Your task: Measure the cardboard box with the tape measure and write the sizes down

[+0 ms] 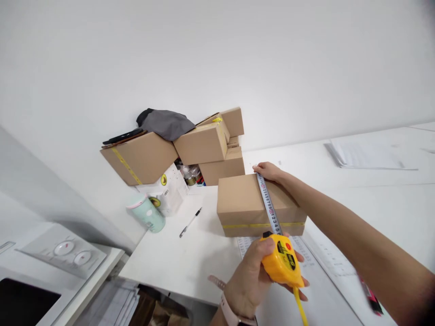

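My left hand (pixel 245 276), with a pale strap on its wrist, is closed around a yellow tape measure (pixel 280 260). The tape's silver blade (pixel 267 199) is pulled out across the top of a closed brown cardboard box (pixel 238 194) and past its near edge. At the box's far edge, the fingers of my right hand (pixel 268 171) pinch the blade's end. Yellow packing tape runs along the front of the box. Printed sheets (pixel 307 258) lie partly beneath the box and my left hand.
Several cardboard boxes (pixel 200 147) are stacked at the wall, with a grey cloth (pixel 166 123) on top. A mint-green tumbler (pixel 148 215) and a pen (pixel 190 222) are on the left of the table. A microwave (pixel 64 262) stands lower left; papers (pixel 363 154) lie at right.
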Tool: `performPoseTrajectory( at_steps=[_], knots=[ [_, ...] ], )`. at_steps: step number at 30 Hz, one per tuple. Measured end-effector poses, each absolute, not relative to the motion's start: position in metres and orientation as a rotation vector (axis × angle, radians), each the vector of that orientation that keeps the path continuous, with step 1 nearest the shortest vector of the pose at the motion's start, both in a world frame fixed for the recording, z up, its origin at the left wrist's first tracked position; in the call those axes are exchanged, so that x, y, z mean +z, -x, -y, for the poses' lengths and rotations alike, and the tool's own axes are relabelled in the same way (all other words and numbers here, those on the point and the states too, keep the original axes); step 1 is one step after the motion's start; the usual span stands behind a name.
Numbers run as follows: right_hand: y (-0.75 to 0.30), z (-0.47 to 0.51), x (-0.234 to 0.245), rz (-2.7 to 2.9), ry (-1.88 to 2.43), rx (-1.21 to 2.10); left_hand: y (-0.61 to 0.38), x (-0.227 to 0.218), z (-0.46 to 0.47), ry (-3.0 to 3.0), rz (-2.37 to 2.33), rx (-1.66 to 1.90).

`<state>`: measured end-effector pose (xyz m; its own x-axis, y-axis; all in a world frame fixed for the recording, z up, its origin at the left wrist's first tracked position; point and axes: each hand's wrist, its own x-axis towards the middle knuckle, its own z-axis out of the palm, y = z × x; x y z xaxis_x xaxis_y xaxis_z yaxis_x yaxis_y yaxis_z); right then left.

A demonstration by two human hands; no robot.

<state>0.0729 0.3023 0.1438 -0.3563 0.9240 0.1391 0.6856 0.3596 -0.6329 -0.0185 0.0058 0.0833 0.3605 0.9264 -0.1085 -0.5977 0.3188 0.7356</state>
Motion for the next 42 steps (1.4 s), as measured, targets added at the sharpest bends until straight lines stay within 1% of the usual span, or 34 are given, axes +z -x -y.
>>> performPoseTrajectory(
  at_steps=[5,13,18,20,22,24,26,29,31,33,35,37,42],
  knots=[
    [-0.075,-0.309,0.131,2.222,1.398,0.631,0.011,0.082,-0.002,-0.584,-0.623,1.078],
    [-0.08,-0.303,0.132,2.223,1.362,0.691,-0.015,0.101,0.007,-0.54,-0.645,1.107],
    [-0.078,-0.3,0.133,2.145,1.305,0.751,-0.011,0.101,0.005,-0.552,-0.654,1.093],
    [-0.085,-0.298,0.136,2.016,1.246,0.79,-0.002,0.101,0.011,-0.597,-0.674,1.093],
    [-0.101,-0.292,0.14,1.73,1.144,0.85,0.014,0.101,0.021,-0.703,-0.72,1.135],
    [-0.125,-0.282,0.137,1.411,1.095,0.881,0.036,0.1,0.033,-0.826,-0.831,1.247],
    [-0.154,-0.265,0.125,1.271,1.193,0.86,0.059,0.095,0.039,-0.904,-1.041,1.41],
    [-0.191,-0.231,0.095,1.443,1.388,0.803,0.088,0.083,0.033,-0.939,-1.318,1.566],
    [-0.205,-0.208,0.078,1.604,1.451,0.767,0.1,0.076,0.022,-0.919,-1.353,1.57],
    [-0.209,-0.189,0.071,1.72,1.397,0.804,0.109,0.074,0.01,-0.875,-1.318,1.544],
    [-0.205,-0.178,0.079,1.791,1.33,0.809,0.116,0.077,0.0,-0.846,-1.282,1.522],
    [-0.197,-0.175,0.099,1.81,1.315,0.756,0.124,0.086,-0.008,-0.86,-1.251,1.527],
    [-0.178,-0.199,0.15,1.767,1.405,0.648,0.141,0.116,-0.034,-0.98,-1.199,1.565]
  ],
)
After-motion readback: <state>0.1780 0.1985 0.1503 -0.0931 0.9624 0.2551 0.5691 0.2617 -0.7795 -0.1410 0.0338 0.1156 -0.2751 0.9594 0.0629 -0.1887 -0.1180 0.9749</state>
